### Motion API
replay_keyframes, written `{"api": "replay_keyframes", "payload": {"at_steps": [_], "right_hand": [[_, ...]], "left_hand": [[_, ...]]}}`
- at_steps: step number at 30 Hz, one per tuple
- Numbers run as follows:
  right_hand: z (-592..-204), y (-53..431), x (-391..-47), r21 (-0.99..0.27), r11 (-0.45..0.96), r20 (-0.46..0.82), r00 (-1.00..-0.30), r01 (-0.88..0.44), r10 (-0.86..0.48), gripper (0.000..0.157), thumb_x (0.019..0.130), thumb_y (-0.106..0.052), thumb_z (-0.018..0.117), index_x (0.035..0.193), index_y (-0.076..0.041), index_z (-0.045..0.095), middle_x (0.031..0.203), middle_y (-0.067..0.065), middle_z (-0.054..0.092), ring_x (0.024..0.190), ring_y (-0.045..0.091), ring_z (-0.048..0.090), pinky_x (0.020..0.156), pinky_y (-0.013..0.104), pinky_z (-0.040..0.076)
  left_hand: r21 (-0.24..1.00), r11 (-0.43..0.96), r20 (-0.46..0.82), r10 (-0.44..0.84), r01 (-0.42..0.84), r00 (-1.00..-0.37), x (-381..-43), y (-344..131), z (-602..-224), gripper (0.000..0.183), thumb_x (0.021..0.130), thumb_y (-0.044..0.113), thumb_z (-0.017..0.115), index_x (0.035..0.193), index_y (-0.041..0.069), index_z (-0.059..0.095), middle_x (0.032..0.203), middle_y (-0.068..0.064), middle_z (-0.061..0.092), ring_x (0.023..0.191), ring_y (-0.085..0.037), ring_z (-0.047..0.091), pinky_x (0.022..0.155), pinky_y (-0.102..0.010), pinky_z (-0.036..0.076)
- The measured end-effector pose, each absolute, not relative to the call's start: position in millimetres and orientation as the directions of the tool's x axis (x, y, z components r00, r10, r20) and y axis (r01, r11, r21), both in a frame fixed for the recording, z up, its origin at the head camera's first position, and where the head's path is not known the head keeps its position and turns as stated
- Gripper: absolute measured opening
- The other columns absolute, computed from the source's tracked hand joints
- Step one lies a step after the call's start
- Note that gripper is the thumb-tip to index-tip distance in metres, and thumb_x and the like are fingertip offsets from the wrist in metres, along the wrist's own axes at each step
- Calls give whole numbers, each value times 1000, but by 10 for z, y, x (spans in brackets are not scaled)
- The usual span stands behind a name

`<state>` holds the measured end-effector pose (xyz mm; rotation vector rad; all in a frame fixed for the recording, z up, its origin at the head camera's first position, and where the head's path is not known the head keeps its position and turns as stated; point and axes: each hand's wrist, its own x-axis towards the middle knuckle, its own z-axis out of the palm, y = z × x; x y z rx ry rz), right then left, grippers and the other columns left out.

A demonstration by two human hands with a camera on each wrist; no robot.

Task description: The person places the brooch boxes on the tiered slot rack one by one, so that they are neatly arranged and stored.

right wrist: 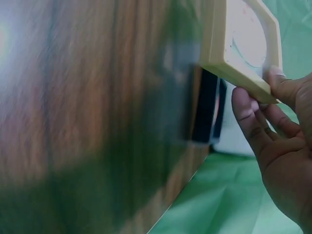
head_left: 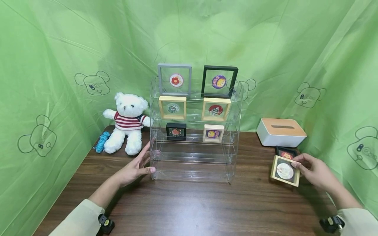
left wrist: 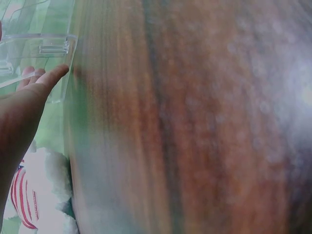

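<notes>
A clear acrylic display rack [head_left: 193, 172] with stepped shelves stands on the table. My left hand [head_left: 134, 170] touches its left side, fingers extended along it and the thumb at the front edge; the left wrist view shows the hand [left wrist: 29, 105] beside the clear panel. Near the table's right side, my right hand [head_left: 316, 170] pinches a light-wood display frame [head_left: 274, 167] with a round white picture by its right edge. In the right wrist view, thumb and fingers grip a corner of that frame [right wrist: 217, 36], tilted above the table. A black frame [head_left: 286, 152] lies just behind it.
On the rack's upper shelves stand a grey frame [head_left: 159, 78], a black frame [head_left: 203, 82] and several smaller ones. A white teddy bear [head_left: 130, 105] and blue yarn [head_left: 102, 142] sit left; a tissue box [head_left: 267, 134] sits back right. Green cloth [head_left: 189, 29] surrounds the table.
</notes>
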<state>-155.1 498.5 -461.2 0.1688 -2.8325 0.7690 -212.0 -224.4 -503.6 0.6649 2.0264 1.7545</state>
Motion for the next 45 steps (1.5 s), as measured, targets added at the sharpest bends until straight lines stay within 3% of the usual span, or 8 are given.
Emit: {"api": "replay_keyframes", "payload": {"at_steps": [6, 12, 20, 26, 32, 45], "right_hand": [[-4417, 4702, -1576, -559, 799, 288, -955, -221, -63, 11, 105, -4, 73, 115, -7, 73, 87, 4, 78, 72, 0, 68, 58, 20, 55], [-4254, 4414, -1609, -581, 746, 386, -917, -325, -99, 14, 102, 0, 77, 114, -7, 74, 94, 0, 79, 75, -1, 73, 61, 19, 60], [-3983, 4058, -1645, -563, 700, 499, -856, -439, -135, 26, 94, 9, 82, 114, -7, 78, 92, 6, 78, 71, -2, 70, 62, 13, 56], [-3765, 3718, -1674, -558, 604, 582, -787, -570, -205, 33, 90, 22, 77, 112, -2, 77, 107, -9, 75, 93, -6, 73, 78, 12, 63], [-3604, 3335, -1723, -567, 514, 610, -748, -643, -262, 35, 88, 25, 76, 112, 0, 77, 108, 0, 74, 101, -4, 72, 87, 18, 64], [-3583, 2747, -1864, -557, 424, 644, -693, -714, -323, 35, 87, 21, 81, 113, -1, 78, 105, 7, 75, 91, -1, 73, 76, 15, 64]], "left_hand": [[989, 111, 16, 575, 98, -818, -2123, -2250, -5049, 111, 108, 12, 72, 176, 47, -8, 180, -34, 6, 165, -66, -1, 126, -82, 24], [989, 122, -3, 571, 81, -821, -2123, -2253, -5058, 110, 108, 14, 71, 176, 47, -10, 180, -34, 3, 165, -66, -3, 125, -82, 25], [991, 113, -7, 573, 71, -819, -2116, -2251, -5059, 110, 109, 14, 71, 176, 48, -10, 180, -34, 4, 166, -65, -3, 126, -81, 24], [990, 116, -1, 568, 78, -823, -2121, -2251, -5059, 110, 108, 14, 72, 176, 48, -8, 180, -36, 1, 165, -66, -2, 126, -81, 24], [988, 121, 9, 563, 93, -826, -2131, -2256, -5050, 110, 108, 14, 71, 176, 48, -9, 180, -36, 1, 164, -67, -2, 127, -81, 23], [988, 134, -13, 561, 75, -828, -2116, -2253, -5048, 111, 108, 12, 71, 176, 47, -10, 181, -33, 1, 166, -65, -3, 127, -79, 24]]}}
